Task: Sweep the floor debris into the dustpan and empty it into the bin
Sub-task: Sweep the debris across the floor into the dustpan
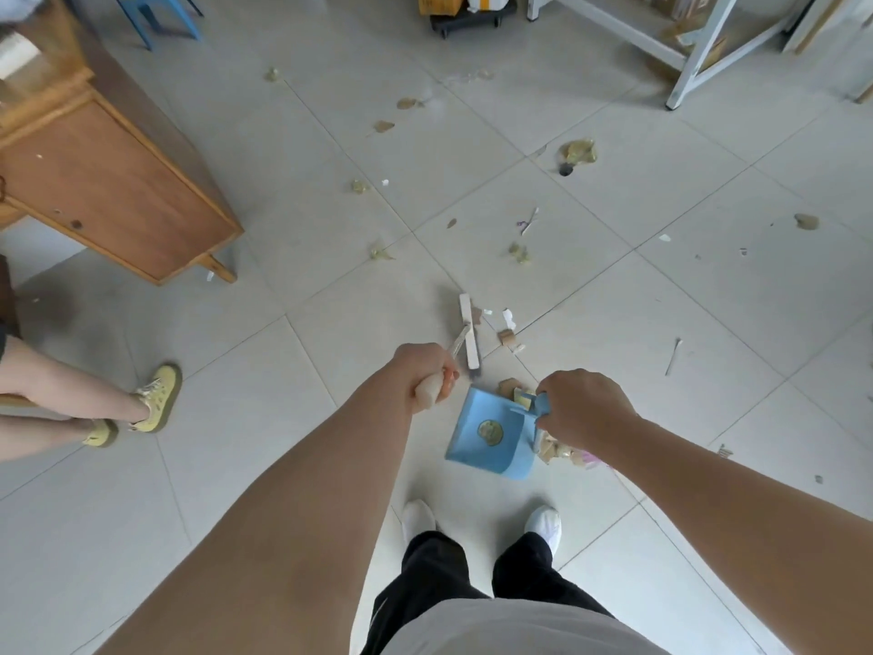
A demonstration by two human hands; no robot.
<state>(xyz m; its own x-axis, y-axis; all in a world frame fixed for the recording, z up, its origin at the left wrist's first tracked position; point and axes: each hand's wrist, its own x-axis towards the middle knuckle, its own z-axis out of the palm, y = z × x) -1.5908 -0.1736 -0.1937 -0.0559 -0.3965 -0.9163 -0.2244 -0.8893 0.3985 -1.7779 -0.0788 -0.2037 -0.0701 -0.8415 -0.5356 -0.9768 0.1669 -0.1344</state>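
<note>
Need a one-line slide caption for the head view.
Left hand grips a hand brush, right hand holds a blue dustpan; debris lies scattered across the tiled floor.

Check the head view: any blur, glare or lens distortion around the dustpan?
Head view: heavy wide-angle bowing, tile seams on the floor curve toward the edges. Light is soft and even, with faint shadows and no glare. The dustpan is fairly sharp, the brush looks slightly soft, and the far corners lose detail.
</note>
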